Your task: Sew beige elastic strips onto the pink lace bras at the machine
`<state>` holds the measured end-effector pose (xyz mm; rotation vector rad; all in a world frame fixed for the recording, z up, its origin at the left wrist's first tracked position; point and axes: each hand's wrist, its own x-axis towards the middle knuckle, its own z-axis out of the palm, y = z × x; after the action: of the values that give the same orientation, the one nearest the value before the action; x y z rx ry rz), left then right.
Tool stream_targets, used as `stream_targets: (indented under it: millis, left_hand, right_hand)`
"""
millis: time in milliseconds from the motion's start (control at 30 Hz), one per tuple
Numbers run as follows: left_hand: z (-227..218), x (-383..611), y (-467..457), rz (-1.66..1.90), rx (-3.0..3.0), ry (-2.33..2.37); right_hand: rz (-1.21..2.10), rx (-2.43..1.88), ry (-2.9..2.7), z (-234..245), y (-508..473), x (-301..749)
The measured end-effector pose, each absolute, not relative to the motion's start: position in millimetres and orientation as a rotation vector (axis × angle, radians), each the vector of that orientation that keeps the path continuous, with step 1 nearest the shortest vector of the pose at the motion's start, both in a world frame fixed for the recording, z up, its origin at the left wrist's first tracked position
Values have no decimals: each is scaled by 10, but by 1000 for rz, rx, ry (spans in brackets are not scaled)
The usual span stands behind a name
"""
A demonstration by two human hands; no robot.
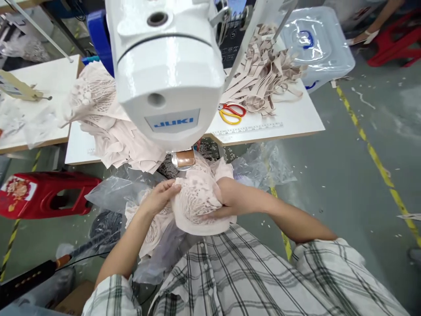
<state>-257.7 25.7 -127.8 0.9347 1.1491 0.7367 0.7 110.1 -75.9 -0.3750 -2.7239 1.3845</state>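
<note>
A pale pink lace bra cup [197,199] lies under the head of a white JUKI sewing machine [169,72]. My left hand [161,197] grips the cup's left edge with curled fingers. My right hand [226,199] wraps round its right side, thumb beneath, fingers partly hidden by the fabric. The machine's brass-coloured foot part [184,159] sits just above the cup. More lace pieces [148,226] hang below my left wrist.
A heap of pink lace pieces [105,118] lies left of the machine, a pile of beige straps [266,72] and red-and-yellow scissors [232,113] on the right. Clear plastic bags [263,164] hang below the table. A red stool [46,193] stands left, a clear bin [315,41] far right.
</note>
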Motion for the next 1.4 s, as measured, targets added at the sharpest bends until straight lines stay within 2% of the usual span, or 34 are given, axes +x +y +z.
stream_targets:
  millis: [133,233,300,400,567,700,867,1067,1233,1400]
  left_hand:
    - [-1258,-2328,361,758,1168,1159]
    - [-1058,-2130,403,718,1473,1192]
    - [-928,-2029,428,707,1590,1163]
    - [-798,-1998,469,740,1695,1183]
    - [-687,-2248,608,893,1569,1588]
    - [-683,-2393,751,953,1318,1855]
    - [-724,-2413,856,938,1284,1942]
    - [-726,-2422,913,952,1340,1933]
    - [-705,-2436,883,918,1333,1963]
    - [-706,-2513,845,911,1359,1980]
  right_hand:
    - [1489,-626,-2907,-688,1176,346]
    - [1330,-894,-2624,-773,1242,409]
    - [1296,-870,-2388,-860,1271,344]
    - [1493,-674,-2284,-975,1305,155]
    - [1446,-957,-2065,-1016,1444,-162]
    - [1462,-998,-2023,-993,1634,-337]
    - [1576,-1031,-1970,-990,1795,-416]
    - [1564,-1044,-1962,-991,1875,-413]
    - [1637,-966,-1881,-1490,1873,-313]
    - [2106,-645,-2023,-2212,1656,-96]
